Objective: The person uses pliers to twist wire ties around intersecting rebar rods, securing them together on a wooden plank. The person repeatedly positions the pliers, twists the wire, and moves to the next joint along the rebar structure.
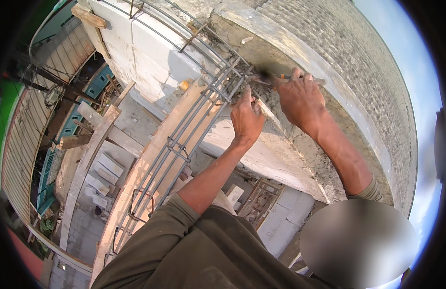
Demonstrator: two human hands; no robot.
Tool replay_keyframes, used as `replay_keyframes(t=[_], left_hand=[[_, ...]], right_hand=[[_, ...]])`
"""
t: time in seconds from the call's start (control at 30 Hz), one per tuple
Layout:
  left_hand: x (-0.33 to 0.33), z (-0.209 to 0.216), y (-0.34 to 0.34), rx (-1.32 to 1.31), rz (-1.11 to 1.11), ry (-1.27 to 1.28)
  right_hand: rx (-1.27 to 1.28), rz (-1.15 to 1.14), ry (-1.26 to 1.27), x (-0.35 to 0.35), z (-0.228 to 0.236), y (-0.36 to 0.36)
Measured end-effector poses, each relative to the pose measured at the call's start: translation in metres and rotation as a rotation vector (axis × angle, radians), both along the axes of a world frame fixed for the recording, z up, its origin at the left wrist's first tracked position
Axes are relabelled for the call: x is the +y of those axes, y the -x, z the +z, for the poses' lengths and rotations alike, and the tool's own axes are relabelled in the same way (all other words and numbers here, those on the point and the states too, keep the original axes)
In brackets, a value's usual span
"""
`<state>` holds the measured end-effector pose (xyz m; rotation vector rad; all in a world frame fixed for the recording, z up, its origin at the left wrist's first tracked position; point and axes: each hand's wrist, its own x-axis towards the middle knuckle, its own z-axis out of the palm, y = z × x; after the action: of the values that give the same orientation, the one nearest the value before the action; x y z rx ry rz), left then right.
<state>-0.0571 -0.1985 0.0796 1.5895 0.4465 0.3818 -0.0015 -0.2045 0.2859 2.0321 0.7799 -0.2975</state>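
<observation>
From my end of the feed, both hands are at the upper end of the long steel bar cage (171, 144), close to where it comes together with the second bar cage (193, 38) that follows the white block wall (146, 54). The long cage runs beside the right edge of the wooden plank (171, 123), and its upper end sits near the rough concrete ledge (305, 154). My right hand (301, 98) is closed around a slim hand tool (320, 81), one end sticking out past the knuckles, the other turned toward the bar ends. My left hand (246, 118) is just beside it, index finger stretched toward the bars, thumb lower; a dark smudge covers the tool's working end, so in fairness I cannot tell what it bites on, nor whether the left fingertips pinch anything. To handle this close work well, I judge that the left hand should steady from the side, index finger out of the tool's line, since the two are so near. I would work from the right wrist in small, even strokes rather than lever with the whole forearm, which could scrape knuckles on the concrete or nudge the bars out of line. The crossing bars leave narrow gaps, so the tool wants to enter square, not slanted. The ground lies well below the plank's left edge, so a firm, unhurried hold matters.
</observation>
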Motion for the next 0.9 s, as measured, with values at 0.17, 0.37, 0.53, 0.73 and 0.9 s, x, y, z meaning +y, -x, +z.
replay_keyframes(t=[0.17, 0.37, 0.53, 0.73, 0.9], left_hand=[[0.004, -0.002, -0.002, -0.014, -0.029, -0.002], [-0.001, -0.015, -0.006, -0.114, -0.053, 0.040], [-0.006, -0.011, 0.011, -0.132, 0.011, 0.201], [-0.008, 0.013, 0.017, -0.052, 0.109, 0.960], [0.014, 0.026, 0.000, 0.053, -0.183, 1.478]], right_hand=[[-0.011, 0.008, 0.119, 0.018, -0.001, 0.005], [-0.069, 0.149, 0.085, 0.002, -0.008, 0.006], [-0.092, 0.101, 0.004, -0.012, -0.014, -0.002], [0.191, -0.263, -0.178, -0.044, -0.021, -0.024], [0.810, -1.175, -0.716, -0.052, -0.020, -0.025]])
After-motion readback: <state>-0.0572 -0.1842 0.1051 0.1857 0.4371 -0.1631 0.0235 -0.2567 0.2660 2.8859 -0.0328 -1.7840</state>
